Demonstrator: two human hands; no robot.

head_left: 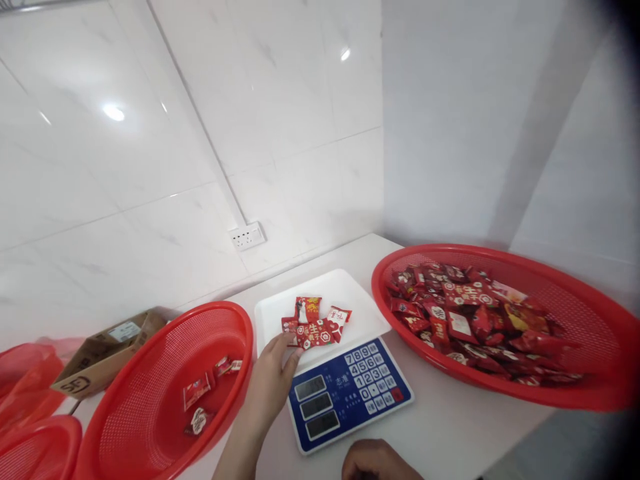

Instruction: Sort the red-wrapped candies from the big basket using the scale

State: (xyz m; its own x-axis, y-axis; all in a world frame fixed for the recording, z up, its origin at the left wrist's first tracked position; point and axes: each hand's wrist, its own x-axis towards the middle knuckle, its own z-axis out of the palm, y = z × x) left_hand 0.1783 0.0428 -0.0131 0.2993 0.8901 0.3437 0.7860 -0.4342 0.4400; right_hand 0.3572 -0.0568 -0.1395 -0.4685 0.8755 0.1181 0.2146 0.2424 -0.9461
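My left hand reaches over the near-left edge of the white weighing tray. Its thumb and fingers close on the left end of a small red candy packet. Beside it on the tray lie a long red packet with white lettering, a red packet with a yellow patch and a white-and-red one. In front is the blue keypad panel of the scale; its display digits are too faint to read. My right hand is curled at the bottom edge, its fingers mostly hidden.
On the right stands a large red basket heaped with red packets. Another red basket at left holds several packets. Further left are a cardboard box, red plastic bags and another red basket. A wall socket sits behind.
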